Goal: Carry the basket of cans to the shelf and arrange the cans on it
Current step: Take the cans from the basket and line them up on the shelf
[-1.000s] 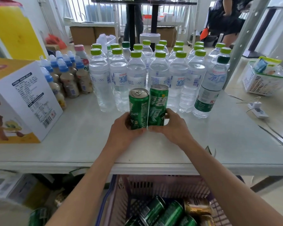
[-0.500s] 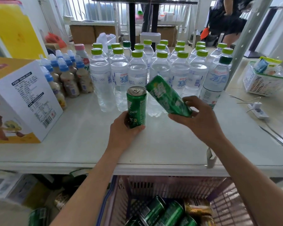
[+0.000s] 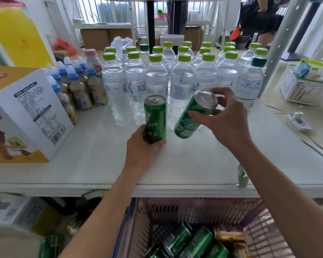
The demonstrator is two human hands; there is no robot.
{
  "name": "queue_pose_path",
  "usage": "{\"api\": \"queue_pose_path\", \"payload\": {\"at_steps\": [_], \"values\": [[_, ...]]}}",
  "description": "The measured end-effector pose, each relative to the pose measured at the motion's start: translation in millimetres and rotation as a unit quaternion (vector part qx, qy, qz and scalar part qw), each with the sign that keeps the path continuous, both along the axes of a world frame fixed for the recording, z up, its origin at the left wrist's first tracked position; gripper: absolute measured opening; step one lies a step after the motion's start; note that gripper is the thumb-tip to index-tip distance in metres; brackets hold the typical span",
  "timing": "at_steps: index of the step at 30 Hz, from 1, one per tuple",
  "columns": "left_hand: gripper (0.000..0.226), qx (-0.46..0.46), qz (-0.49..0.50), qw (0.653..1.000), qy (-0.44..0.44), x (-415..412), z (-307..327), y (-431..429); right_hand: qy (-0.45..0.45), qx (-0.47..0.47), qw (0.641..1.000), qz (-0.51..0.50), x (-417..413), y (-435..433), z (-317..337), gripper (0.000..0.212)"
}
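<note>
A green can (image 3: 155, 118) stands upright on the white shelf (image 3: 185, 164), and my left hand (image 3: 145, 144) grips its lower part. My right hand (image 3: 226, 116) holds a second green can (image 3: 193, 116) tilted above the shelf, its silver end up and to the right, its other end down near the first can. The two cans are apart. Below the shelf edge sits a pink basket (image 3: 185, 211) with several green cans (image 3: 192, 241) and a gold can (image 3: 229, 237) lying in it.
Rows of water bottles (image 3: 157, 81) with green caps stand just behind the cans. Small blue-capped bottles (image 3: 76, 86) and a cardboard box (image 3: 24, 116) fill the left side. A metal upright (image 3: 280, 43) and a white basket (image 3: 304, 90) are at the right. A person stands beyond.
The two cans stood side by side in both hands. My right hand lifted its can, tipped it over and now holds it slanted the other way, to the right of the upright can.
</note>
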State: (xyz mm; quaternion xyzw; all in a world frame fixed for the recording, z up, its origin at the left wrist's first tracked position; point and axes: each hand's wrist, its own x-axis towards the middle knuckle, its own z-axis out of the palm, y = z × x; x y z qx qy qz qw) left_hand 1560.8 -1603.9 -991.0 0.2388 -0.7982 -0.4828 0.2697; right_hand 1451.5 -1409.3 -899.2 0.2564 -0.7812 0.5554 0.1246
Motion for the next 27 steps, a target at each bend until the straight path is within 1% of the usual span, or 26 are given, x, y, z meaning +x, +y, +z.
{"api": "queue_pose_path", "payload": {"at_steps": [3,7,10,12,16,18,21,25,27], "values": [[0.054,0.002,-0.002,1.000,0.005,0.4,0.2,-0.2,-0.009,0.016,1.000,0.010,-2.0,-13.1,-9.9,0.069],[0.057,0.001,-0.011,1.000,0.014,0.3,-0.5,-0.8,-0.035,0.011,0.999,0.028,-0.9,-27.6,-24.1,0.068],[0.056,0.001,-0.013,1.000,0.018,1.6,0.5,0.3,-0.038,0.020,0.999,0.031,-1.3,-35.5,-29.9,0.067],[0.058,0.007,-0.011,1.000,0.023,1.7,0.6,1.3,-0.045,0.047,0.997,0.045,-2.0,-38.3,-37.0,0.066],[0.062,0.033,0.012,0.998,0.056,0.2,-1.6,0.8,-0.079,0.146,0.983,0.072,-2.8,-36.1,-58.9,0.064],[0.065,0.003,0.031,0.998,0.058,-1.9,-1.7,1.3,-0.089,0.171,0.978,0.080,-3.3,-33.3,-68.8,0.057],[0.070,-0.052,0.066,0.996,0.029,-5.3,-1.1,1.2,-0.077,0.184,0.977,0.079,0.3,-35.3,-75.3,0.049],[0.069,-0.063,0.081,0.995,0.009,-4.8,-1.3,-0.4,-0.079,0.156,0.980,0.094,5.5,-41.5,-79.1,0.046],[0.066,-0.066,0.088,0.994,0.001,-2.9,-1.6,-1.3,-0.086,0.160,0.979,0.096,6.1,-40.7,-80.7,0.045]]}}
